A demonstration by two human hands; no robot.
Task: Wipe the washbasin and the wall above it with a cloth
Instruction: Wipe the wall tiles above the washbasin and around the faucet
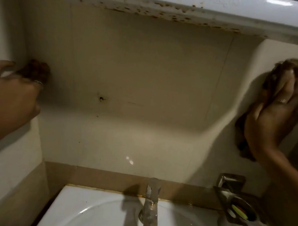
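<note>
The brown cloth (283, 102) sits at about three o'clock in the head view, flattened against the beige tiled wall (145, 75) under the right hand (272, 119), whose straight fingers press it to the tile; a ring shows on one finger. The cloth's long axis runs from about one o'clock down to seven o'clock, its upper end bunched past the fingertips and its lower end hanging out below the wrist. From there the unwiped span of wall lies toward nine o'clock, so the coming stroke is, by my judgement, a sweep leftward across the tiles, and the right hand is the one placed to make it. A dark spot (101, 99) marks the wall near the middle, between the two hands. The left hand (11, 89) is at nine o'clock, fingers spread and touching the wall by the corner, holding nothing that I can make out; it seems to brace. At twelve o'clock a white cabinet underside (156, 7), speckled with rust-coloured stains, caps the wall. At six o'clock lies the white washbasin (96, 212) with a tarnished metal tap (150, 211) at its back rim, and at about four o'clock a metal soap holder (239, 210) is fixed to the wall, well below the cloth. The basin looks not yet reached.
</note>
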